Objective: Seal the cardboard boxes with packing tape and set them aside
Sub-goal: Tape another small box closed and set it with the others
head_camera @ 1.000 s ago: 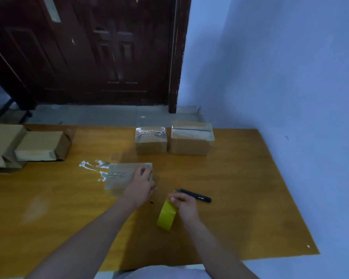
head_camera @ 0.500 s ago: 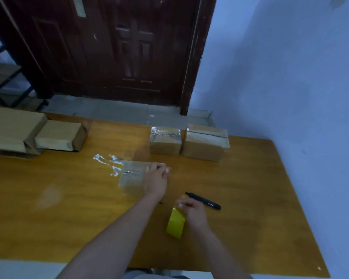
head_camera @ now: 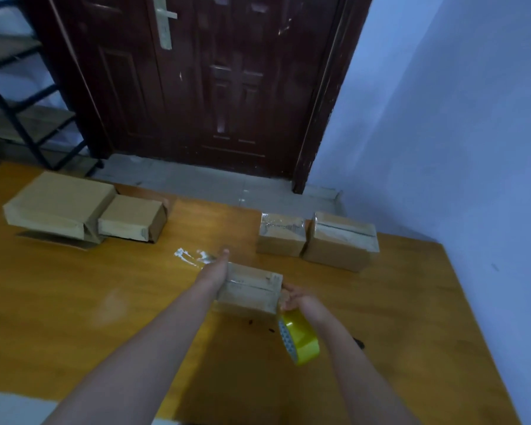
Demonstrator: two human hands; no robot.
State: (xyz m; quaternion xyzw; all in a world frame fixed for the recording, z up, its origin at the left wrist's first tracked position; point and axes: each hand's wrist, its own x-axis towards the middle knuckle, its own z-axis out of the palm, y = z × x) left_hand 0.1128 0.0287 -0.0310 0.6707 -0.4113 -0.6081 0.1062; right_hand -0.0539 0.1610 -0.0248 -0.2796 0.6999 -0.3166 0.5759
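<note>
A small cardboard box (head_camera: 250, 291) with clear tape across its top sits between my two hands over the middle of the wooden table (head_camera: 74, 302). My left hand (head_camera: 216, 269) presses flat against its left side, fingers straight. My right hand (head_camera: 292, 297) touches the box's right end and holds a yellow packing tape roll (head_camera: 299, 340), which hangs below the hand. Two taped boxes, one (head_camera: 281, 234) beside the other (head_camera: 341, 240), stand at the back of the table.
A large cardboard box (head_camera: 59, 204) and a smaller one (head_camera: 132, 217) lie at the back left. Crumpled clear tape scraps (head_camera: 192, 257) stick to the table by my left fingertips. A black pen (head_camera: 359, 343) peeks out behind my right forearm. A dark door and a blue wall stand behind.
My left hand has moved from the box's top to its left side. My right hand has brought the tape roll up to the box's right end. The box has shifted right and toward me.
</note>
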